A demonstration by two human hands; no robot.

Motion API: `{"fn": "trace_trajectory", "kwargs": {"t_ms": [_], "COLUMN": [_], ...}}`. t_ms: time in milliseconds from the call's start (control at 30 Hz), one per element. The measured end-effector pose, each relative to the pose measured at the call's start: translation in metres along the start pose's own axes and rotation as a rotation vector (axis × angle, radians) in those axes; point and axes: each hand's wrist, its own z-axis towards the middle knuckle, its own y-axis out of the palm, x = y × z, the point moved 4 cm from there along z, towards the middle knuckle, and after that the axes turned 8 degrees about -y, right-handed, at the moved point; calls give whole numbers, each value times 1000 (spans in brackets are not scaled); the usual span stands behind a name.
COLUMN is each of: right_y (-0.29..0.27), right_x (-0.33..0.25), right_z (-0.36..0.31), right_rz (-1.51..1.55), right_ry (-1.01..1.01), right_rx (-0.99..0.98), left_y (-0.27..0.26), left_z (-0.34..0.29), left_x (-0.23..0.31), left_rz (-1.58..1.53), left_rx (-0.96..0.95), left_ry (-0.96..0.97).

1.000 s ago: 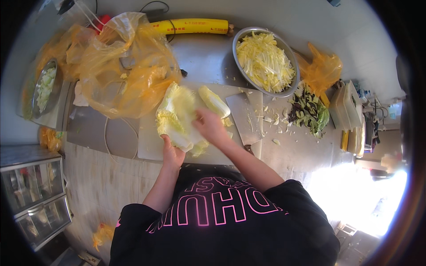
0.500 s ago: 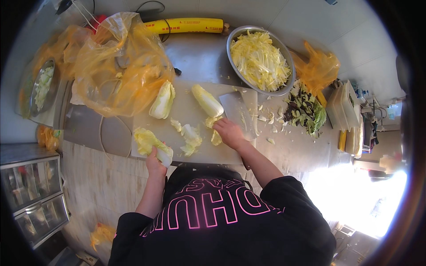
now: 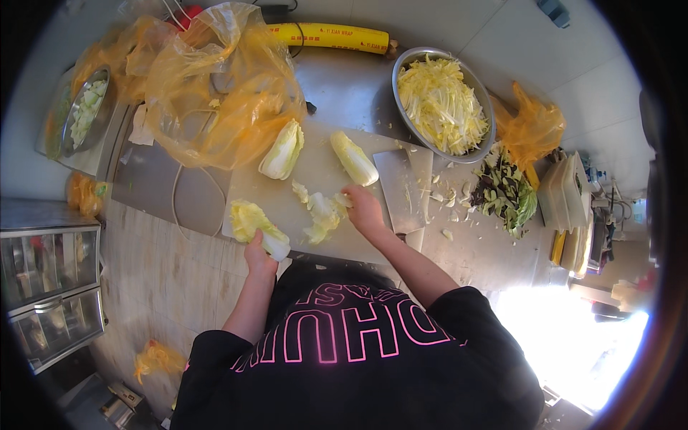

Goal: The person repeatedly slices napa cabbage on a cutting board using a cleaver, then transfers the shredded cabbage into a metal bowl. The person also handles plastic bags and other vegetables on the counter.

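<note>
We saw a napa cabbage piece (image 3: 247, 216) at the near left corner of the cutting board (image 3: 315, 161), its frilly yellow end pointing up and to the left and its white base toward the person's body; whether it touched the board, we could not tell. The left hand (image 3: 260, 256) had its grip closed around this piece, near the white end. Just to the right, we found loose cabbage leaves (image 3: 322, 217) lying in a small heap on the board. The right hand (image 3: 364, 209) had its fingers curled against the right edge of this heap, but we could not tell whether its grip pinched a leaf or only touched it. Farther back on the board, we noticed two more oblong pieces, the left cabbage (image 3: 282, 152) and the right cabbage (image 3: 355, 159), lying apart from each other. A broad cleaver (image 3: 395, 183) lay flat along the right side of the board. Beyond it, on the metal tabletop (image 3: 462, 244), we saw a steel bowl (image 3: 490, 136) heaped with shredded cabbage (image 3: 443, 104), and near this bowl a pile of dark and green leaves (image 3: 505, 190). To the back left we observed a large crumpled orange plastic bag (image 3: 229, 93), and behind, a long yellow roll (image 3: 337, 37).
</note>
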Motion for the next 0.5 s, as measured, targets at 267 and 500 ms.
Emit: {"fn": "trace_trajectory", "kwargs": {"t_ms": [267,500], "right_y": [68,58], "right_x": [-51,-13], "right_z": [-19,-2], "right_rz": [-384,-294], "right_ry": [-273,-477], "right_rx": [-74,-188], "left_y": [-12,-23], "left_z": [8,13], "left_x": [2,6], "left_rz": [15,4], "left_rx": [54,67], "left_ry": [56,64]}}
